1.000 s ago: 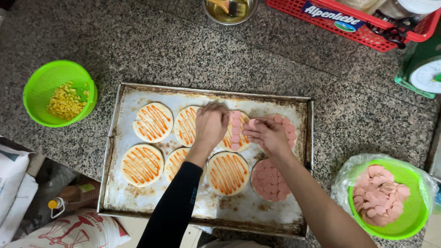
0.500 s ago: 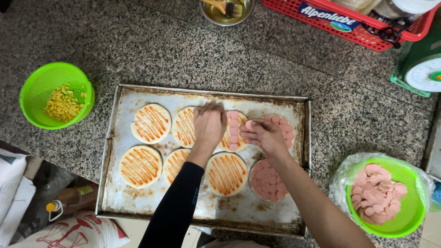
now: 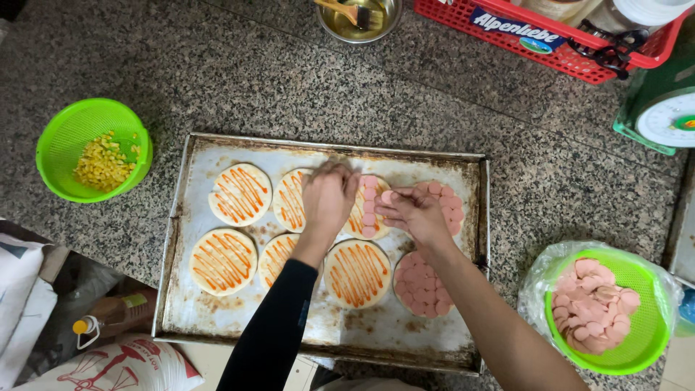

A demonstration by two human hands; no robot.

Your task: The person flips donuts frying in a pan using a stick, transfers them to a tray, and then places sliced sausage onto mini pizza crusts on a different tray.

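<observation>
on the tray, the left hand rests curled, fingertips down, on the half-covered base while the right hand pinches pink slices beside it; these are judged thin, light, limp and slippery, best pinched by their edges.

Your baking tray is dull, stained metal on speckled polished granite. Left of it, your corn colander is glossy green plastic; the sausage slices on it look smooth.
</observation>
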